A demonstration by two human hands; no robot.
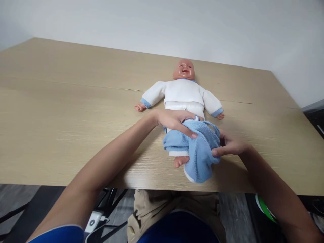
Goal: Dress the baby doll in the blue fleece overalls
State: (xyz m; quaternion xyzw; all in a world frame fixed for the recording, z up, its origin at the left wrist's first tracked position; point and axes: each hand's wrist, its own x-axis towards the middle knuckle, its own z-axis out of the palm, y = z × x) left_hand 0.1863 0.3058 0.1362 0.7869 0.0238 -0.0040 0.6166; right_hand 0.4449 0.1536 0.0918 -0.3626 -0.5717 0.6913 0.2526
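Observation:
A baby doll (184,70) lies on its back on the wooden table, head toward the wall. It wears a white top (182,91) with blue cuffs and white trousers. Over its legs a light blue terry garment (201,148) with a white edge is bunched up between my hands. My left hand (178,121) grips its upper left part, thumb on top of the cloth. From the right side, my right hand (230,144) pinches the cloth, with its fingers partly hidden behind. One bare doll foot (181,161) shows below the garment; the other is covered.
The wooden table (76,101) reaches to a pale wall (162,27). Its front edge lies just before my lap. A white device (92,221) with a cable is below the table at the left, and a green and white object (265,209) is at the lower right.

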